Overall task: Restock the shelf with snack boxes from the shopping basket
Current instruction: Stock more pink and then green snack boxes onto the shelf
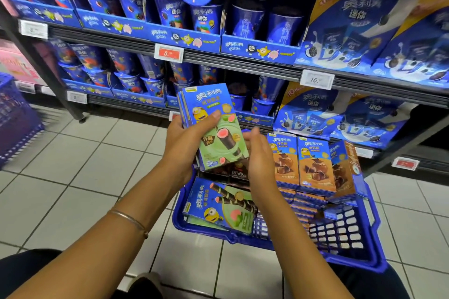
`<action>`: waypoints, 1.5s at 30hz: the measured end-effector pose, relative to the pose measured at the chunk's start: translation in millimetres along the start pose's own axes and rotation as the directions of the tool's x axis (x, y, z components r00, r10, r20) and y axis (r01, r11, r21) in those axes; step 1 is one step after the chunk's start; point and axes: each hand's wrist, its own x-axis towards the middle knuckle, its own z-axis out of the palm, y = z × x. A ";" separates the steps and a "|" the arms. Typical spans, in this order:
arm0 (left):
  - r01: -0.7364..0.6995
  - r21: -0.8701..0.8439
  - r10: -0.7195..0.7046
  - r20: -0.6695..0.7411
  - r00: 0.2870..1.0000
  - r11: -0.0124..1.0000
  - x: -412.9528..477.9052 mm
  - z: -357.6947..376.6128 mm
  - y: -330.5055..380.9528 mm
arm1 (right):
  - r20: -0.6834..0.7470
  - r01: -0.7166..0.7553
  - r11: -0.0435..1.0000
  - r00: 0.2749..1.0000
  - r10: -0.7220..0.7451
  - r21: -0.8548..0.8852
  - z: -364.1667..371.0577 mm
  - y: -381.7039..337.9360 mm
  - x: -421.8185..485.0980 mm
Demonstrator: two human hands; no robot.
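Observation:
My left hand [185,139] grips a small stack of blue-and-green snack boxes [213,126] upright above the blue shopping basket [359,257], thumb across the front box. My right hand [258,155] touches the stack's right edge with relaxed fingers. Another green box [218,204] lies flat in the basket's left part. Three brown-and-blue boxes [313,165] stand upright at the basket's far side, with more boxes stacked flat beneath them. The shelf [243,63] stands right behind the basket.
Blue cookie cups [170,14] and large blue packs [352,26] fill the upper shelves, with white price tags [317,79] along the edges. A second blue basket [14,116] sits at the left on the white tiled floor [85,165]. My knees show at the bottom.

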 end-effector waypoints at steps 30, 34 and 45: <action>0.020 -0.009 -0.020 -0.029 0.999 1.000 15.1 -2.5 8.1 | 0.142 0.068 0.914 0.990 -0.012 -0.400 -47.8 50.8 4.2; 0.003 -0.020 -0.004 -0.047 0.999 1.000 16.8 -2.6 7.9 | -0.049 -0.122 0.991 0.992 0.120 -0.048 -55.6 24.7 6.6; -0.099 0.179 0.127 -0.155 0.980 0.979 13.8 8.6 -19.7 | -0.101 0.441 0.863 0.874 -0.475 -0.245 -2.9 -51.3 -32.1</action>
